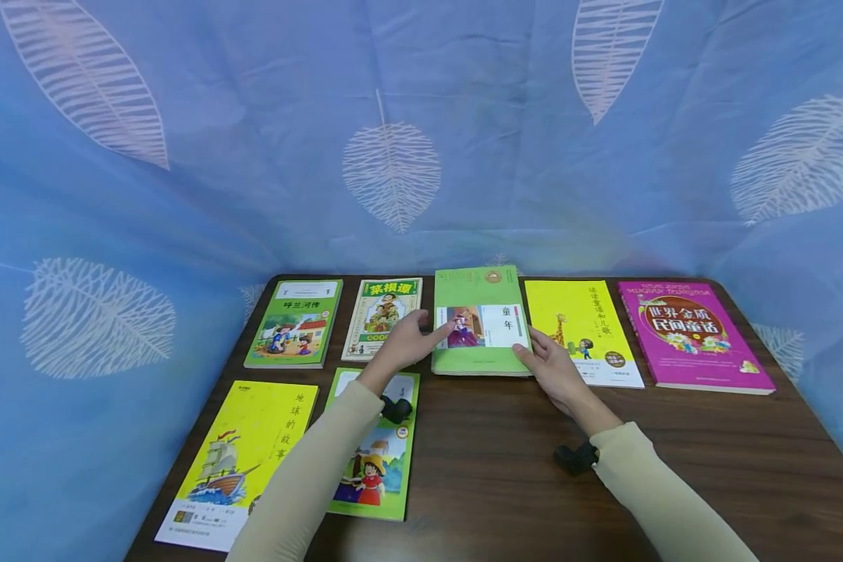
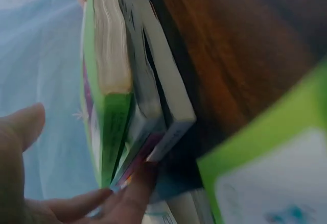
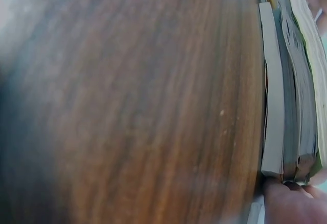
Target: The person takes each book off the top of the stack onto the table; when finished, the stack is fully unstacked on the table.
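童年-topped book stack (image 1: 485, 324), stiff green cover, at mid far edge of table (image 1: 506, 453). Left hand (image 1: 409, 342) loosely spread, fingers touching its side, thumb raised; right hand (image 1: 553, 371) pinches near right corner. Likely heavy, slide-prone: grip both sides.

Two long sleeves dress the person, both in a pale cream cloth with a faint greenish cast. The left sleeve (image 1: 302, 476) rises from the bottom edge, left of the middle, smooth and close-fitting, narrowing to a plain cuff. The right sleeve (image 1: 667, 484) slants in from the lower right, with light creases near its cuff. Beyond the cuffs, the left grip (image 1: 407, 343) and the right grip (image 1: 556, 371) are bare hands. A small black gadget (image 1: 396, 410) with rounded edges sits at the left wrist, near the frame's centre; a matching black lump (image 1: 574, 459) sits at the right wrist, lower and further right.
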The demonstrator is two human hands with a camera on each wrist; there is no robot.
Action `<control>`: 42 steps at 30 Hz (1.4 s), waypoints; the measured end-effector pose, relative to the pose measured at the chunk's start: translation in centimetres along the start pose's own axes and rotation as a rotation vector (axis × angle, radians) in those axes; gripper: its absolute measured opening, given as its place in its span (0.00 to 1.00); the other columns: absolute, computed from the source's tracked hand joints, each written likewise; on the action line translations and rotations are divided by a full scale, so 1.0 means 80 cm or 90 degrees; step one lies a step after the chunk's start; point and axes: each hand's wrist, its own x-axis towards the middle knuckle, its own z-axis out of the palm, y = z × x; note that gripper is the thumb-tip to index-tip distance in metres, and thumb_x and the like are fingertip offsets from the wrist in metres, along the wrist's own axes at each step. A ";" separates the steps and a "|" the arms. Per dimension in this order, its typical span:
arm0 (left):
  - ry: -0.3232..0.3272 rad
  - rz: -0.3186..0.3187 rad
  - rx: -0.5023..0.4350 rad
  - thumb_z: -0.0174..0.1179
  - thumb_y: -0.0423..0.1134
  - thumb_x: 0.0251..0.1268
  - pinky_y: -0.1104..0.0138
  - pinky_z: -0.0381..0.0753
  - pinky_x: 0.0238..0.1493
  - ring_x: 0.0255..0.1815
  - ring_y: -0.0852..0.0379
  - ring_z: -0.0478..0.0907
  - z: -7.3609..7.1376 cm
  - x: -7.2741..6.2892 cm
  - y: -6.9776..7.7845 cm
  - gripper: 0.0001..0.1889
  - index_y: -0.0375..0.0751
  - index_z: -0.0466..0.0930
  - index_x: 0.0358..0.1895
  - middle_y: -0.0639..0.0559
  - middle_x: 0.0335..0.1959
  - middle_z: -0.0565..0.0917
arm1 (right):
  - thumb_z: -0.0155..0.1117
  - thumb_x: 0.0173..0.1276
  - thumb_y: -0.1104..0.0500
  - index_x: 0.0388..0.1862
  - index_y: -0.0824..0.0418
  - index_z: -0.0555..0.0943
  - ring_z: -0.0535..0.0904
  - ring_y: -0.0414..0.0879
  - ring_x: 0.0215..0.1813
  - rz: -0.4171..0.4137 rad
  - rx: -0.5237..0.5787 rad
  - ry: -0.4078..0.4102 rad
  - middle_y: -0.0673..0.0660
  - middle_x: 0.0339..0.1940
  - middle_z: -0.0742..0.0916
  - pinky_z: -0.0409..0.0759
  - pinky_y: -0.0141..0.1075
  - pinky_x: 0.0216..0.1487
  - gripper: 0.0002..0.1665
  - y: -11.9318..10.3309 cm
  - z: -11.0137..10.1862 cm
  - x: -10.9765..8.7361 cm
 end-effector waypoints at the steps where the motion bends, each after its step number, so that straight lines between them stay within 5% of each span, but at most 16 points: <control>1: 0.002 -0.009 0.017 0.58 0.67 0.73 0.44 0.80 0.69 0.73 0.37 0.76 0.003 0.005 0.003 0.48 0.35 0.59 0.82 0.35 0.77 0.72 | 0.56 0.83 0.42 0.89 0.54 0.46 0.60 0.55 0.86 0.001 0.001 0.002 0.60 0.88 0.60 0.63 0.50 0.84 0.47 0.000 0.001 0.000; 5: 0.010 -0.031 0.066 0.62 0.65 0.71 0.46 0.84 0.62 0.65 0.36 0.81 0.012 0.017 0.010 0.44 0.31 0.69 0.75 0.32 0.69 0.79 | 0.57 0.83 0.42 0.89 0.53 0.47 0.59 0.55 0.87 0.006 0.004 0.003 0.60 0.88 0.60 0.63 0.50 0.84 0.48 0.000 0.003 -0.001; 10: 0.044 -0.034 0.059 0.69 0.59 0.69 0.59 0.78 0.34 0.34 0.49 0.77 0.018 0.021 0.012 0.27 0.36 0.82 0.50 0.43 0.38 0.83 | 0.57 0.82 0.41 0.89 0.53 0.47 0.58 0.54 0.87 0.006 -0.004 -0.003 0.58 0.88 0.60 0.62 0.50 0.85 0.49 -0.001 0.002 -0.002; 18: 0.031 -0.064 0.013 0.68 0.56 0.71 0.59 0.80 0.38 0.36 0.52 0.76 0.013 0.022 0.017 0.31 0.33 0.78 0.62 0.40 0.49 0.85 | 0.59 0.81 0.40 0.89 0.55 0.47 0.56 0.55 0.88 -0.001 -0.009 -0.006 0.60 0.88 0.60 0.60 0.50 0.85 0.50 -0.006 -0.003 -0.001; 21: 0.017 -0.076 -0.006 0.69 0.54 0.71 0.60 0.78 0.33 0.27 0.56 0.71 0.009 0.025 0.016 0.32 0.32 0.76 0.65 0.45 0.37 0.82 | 0.58 0.81 0.38 0.89 0.55 0.48 0.55 0.54 0.88 -0.006 -0.013 -0.001 0.60 0.88 0.60 0.60 0.50 0.85 0.51 -0.006 -0.003 0.000; 25: -0.003 -0.086 -0.024 0.69 0.52 0.71 0.63 0.69 0.23 0.16 0.59 0.59 0.003 0.025 0.011 0.25 0.31 0.80 0.52 0.55 0.18 0.66 | 0.53 0.83 0.37 0.89 0.54 0.49 0.55 0.54 0.88 -0.002 -0.012 0.004 0.60 0.88 0.61 0.58 0.50 0.86 0.47 -0.003 -0.001 0.001; 28: 0.005 -0.093 -0.038 0.71 0.53 0.69 0.64 0.68 0.24 0.20 0.58 0.62 -0.003 0.018 0.006 0.22 0.35 0.79 0.45 0.55 0.21 0.67 | 0.49 0.85 0.38 0.89 0.53 0.50 0.55 0.53 0.88 0.007 -0.012 0.002 0.59 0.88 0.61 0.57 0.50 0.87 0.44 -0.002 0.002 0.001; 32: 0.030 -0.081 -0.100 0.71 0.52 0.69 0.63 0.77 0.38 0.38 0.54 0.73 -0.014 0.002 0.000 0.27 0.37 0.74 0.59 0.47 0.44 0.79 | 0.47 0.85 0.38 0.89 0.52 0.51 0.54 0.53 0.89 0.006 -0.018 0.004 0.58 0.88 0.61 0.55 0.50 0.87 0.42 -0.002 0.004 0.001; 35: 0.008 -0.062 -0.203 0.68 0.48 0.73 0.60 0.87 0.45 0.44 0.53 0.83 -0.022 -0.008 -0.001 0.30 0.36 0.65 0.67 0.40 0.55 0.83 | 0.47 0.86 0.40 0.89 0.52 0.50 0.54 0.54 0.89 -0.004 -0.019 0.003 0.59 0.88 0.61 0.55 0.51 0.87 0.41 -0.004 0.002 0.001; 39: -0.037 -0.052 -0.306 0.63 0.43 0.78 0.63 0.86 0.33 0.27 0.57 0.82 -0.028 -0.021 -0.003 0.28 0.37 0.58 0.68 0.43 0.40 0.84 | 0.47 0.87 0.44 0.89 0.53 0.49 0.53 0.56 0.89 -0.012 -0.015 -0.010 0.61 0.88 0.59 0.54 0.53 0.87 0.40 -0.005 0.000 -0.001; 42: -0.037 -0.049 -0.303 0.63 0.44 0.78 0.66 0.67 0.26 0.19 0.62 0.64 -0.032 -0.034 -0.009 0.28 0.38 0.58 0.68 0.51 0.31 0.73 | 0.49 0.87 0.45 0.89 0.54 0.48 0.51 0.57 0.89 -0.016 -0.019 -0.019 0.62 0.89 0.57 0.55 0.54 0.87 0.41 -0.003 -0.002 -0.001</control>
